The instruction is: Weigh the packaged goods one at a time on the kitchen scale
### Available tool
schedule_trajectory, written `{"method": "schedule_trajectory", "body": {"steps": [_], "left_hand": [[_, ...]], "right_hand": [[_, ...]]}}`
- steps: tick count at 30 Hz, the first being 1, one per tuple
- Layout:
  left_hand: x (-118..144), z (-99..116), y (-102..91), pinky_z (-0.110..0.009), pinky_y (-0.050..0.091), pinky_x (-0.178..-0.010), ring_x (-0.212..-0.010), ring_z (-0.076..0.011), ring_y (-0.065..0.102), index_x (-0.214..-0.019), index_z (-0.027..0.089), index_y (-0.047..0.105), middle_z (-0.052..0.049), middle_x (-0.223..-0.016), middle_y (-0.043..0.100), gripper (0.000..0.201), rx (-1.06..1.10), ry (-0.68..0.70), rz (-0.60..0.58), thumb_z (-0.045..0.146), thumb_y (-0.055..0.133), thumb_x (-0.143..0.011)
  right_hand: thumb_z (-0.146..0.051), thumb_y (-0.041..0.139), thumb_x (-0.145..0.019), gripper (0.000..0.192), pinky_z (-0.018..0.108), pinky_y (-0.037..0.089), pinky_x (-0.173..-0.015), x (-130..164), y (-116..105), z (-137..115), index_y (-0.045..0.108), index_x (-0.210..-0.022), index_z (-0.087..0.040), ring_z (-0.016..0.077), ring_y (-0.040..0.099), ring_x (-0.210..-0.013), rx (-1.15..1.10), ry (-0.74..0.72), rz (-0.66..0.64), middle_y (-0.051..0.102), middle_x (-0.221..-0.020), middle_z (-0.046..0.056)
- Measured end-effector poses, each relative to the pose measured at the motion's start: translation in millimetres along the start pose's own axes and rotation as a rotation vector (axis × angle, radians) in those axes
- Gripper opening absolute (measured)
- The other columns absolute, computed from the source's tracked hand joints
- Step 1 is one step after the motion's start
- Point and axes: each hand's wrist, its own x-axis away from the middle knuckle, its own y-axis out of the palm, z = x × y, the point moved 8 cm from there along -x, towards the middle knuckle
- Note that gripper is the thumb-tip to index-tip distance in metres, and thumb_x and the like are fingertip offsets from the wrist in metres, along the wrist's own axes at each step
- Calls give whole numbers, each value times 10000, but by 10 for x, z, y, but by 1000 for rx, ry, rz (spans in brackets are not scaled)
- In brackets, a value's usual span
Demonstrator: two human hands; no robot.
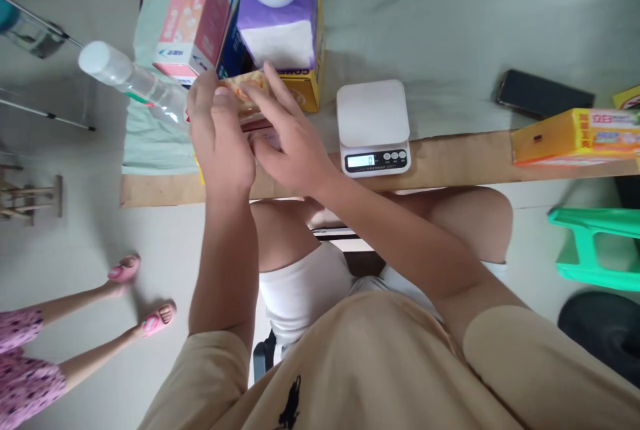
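Gripping a thin snack packet (245,98) with our left hand (220,143) and right hand (287,143) closed around it, left of the scale (373,127) on the tabletop (450,163); it looks light, crinkly, best held by its edges.

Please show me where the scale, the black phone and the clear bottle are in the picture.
scale (373,113): head view, on its white weighing plate.
phone (544,93): head view, middle of its dark face.
bottle (131,80): head view, on its clear neck, near the white cap.

Scale (373,113) right of snack packet (246,93)
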Motion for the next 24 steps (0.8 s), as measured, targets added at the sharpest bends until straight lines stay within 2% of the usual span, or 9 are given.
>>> {"method": "schedule_trajectory", "body": {"steps": [4,7,9,10,12,15,18,21,24], "left_hand": [[176,217,71,-500,314,-1402,-1604,-281,446,-1394,262,626,-42,-1581,581,794,6,94,34,879,451,-926],[386,413,248,-437,233,-1435,-1689,-253,320,-1495,253,572,-65,-1733,434,976,34,104,-38,970,383,-860],[538,504,460,-411,196,-1441,-1714,-248,264,-1516,272,564,-59,-1769,388,947,77,88,-144,944,371,-878],[611,527,598,-415,186,-1442,-1723,-254,239,-1525,287,558,-50,-1775,381,914,100,75,-210,922,364,-898],[738,532,921,-445,185,-1439,-1736,-272,191,-1553,298,532,-50,-1784,366,880,134,51,-340,891,340,-931],[853,447,1457,-494,199,-1426,-1748,-276,128,-1592,285,480,-73,-1801,323,841,153,6,-493,836,350,-970],[855,321,1890,-529,184,-1418,-1753,-297,79,-1583,279,481,-72,-1803,312,778,195,-66,-540,777,432,-986],[747,238,2111,-536,172,-1417,-1751,-316,66,-1558,270,511,-74,-1799,315,752,215,-105,-517,754,489,-983],[578,177,2145,-518,218,-1414,-1746,-309,127,-1542,246,536,-82,-1782,356,702,158,-126,-505,686,530,-995]], "right_hand": [[-215,402,-1015,594,368,262,-1421,146,-197,32,421,-1607,-178,126,218,-1718,-119,-76,146,262,-1825,10],[-222,404,-1002,564,421,295,-1411,359,-404,188,486,-1545,-94,188,295,-1701,-278,-163,298,321,-1793,142],[-211,432,-982,550,423,320,-1405,551,-506,428,532,-1507,-83,205,365,-1672,-318,-161,372,365,-1762,194],[-205,445,-975,542,421,339,-1400,653,-543,588,548,-1499,-111,203,391,-1658,-305,-131,401,387,-1752,184],[-229,479,-973,519,450,366,-1395,842,-598,937,563,-1485,-236,196,418,-1642,-236,-52,435,431,-1740,89],[-282,523,-981,500,536,384,-1378,1018,-657,1425,569,-1479,-303,240,424,-1640,-171,58,417,464,-1722,49],[-343,545,-998,507,532,372,-1378,1020,-695,1755,555,-1501,-281,258,426,-1638,-150,143,358,397,-1765,75],[-315,560,-984,542,541,367,-1373,912,-708,1891,540,-1516,-218,266,423,-1637,-119,162,318,350,-1785,119],[-283,549,-985,548,514,361,-1382,795,-672,1910,528,-1530,-233,251,428,-1632,-133,135,298,365,-1780,98]]}}
